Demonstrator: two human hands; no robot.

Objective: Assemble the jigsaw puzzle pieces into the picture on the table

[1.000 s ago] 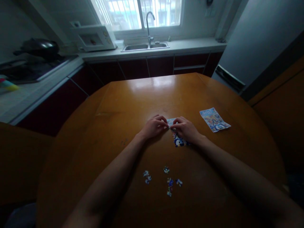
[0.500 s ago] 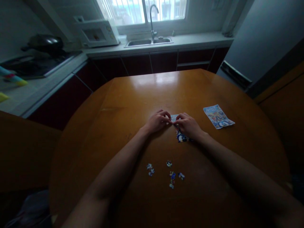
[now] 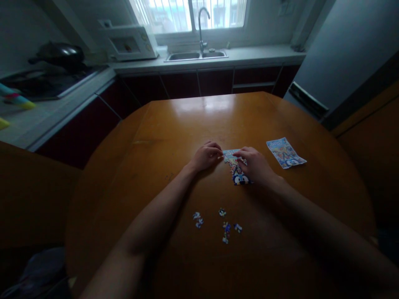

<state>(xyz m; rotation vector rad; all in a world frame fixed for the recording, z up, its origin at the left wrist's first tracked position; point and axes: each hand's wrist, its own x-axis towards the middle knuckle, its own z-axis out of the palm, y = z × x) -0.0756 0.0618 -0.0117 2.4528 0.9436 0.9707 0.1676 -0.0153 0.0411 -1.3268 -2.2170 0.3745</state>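
A partly assembled jigsaw puzzle [image 3: 241, 179] lies on the wooden table, with a blue cartoon dog's face at its near end and a pale blue strip at its far end. At its upper left edge, my left hand [image 3: 208, 155] has its fingers curled together, the tips gripping the edge. My right hand [image 3: 254, 162] hovers over the puzzle's right side, thumb and forefinger apart, covering part of it. Closer to me lie loose jigsaw pieces: a pale cluster [image 3: 198, 220], a small dark and white piece [image 3: 222, 212], a blue and yellow cluster [image 3: 226, 231] and another piece [image 3: 237, 227].
A creased picture sheet [image 3: 285, 153] lies on the table [image 3: 187, 124] to the right. Beyond the table's far edge are a counter with a sink [image 3: 196, 55], a microwave [image 3: 131, 43] and a wok [image 3: 60, 54] on the stove. A fridge [image 3: 339, 54] stands at the right.
My hands have moved apart from their meeting point over the puzzle. The right has shifted right and its fingers have opened, uncovering more of the picture; the left stays near the edge.
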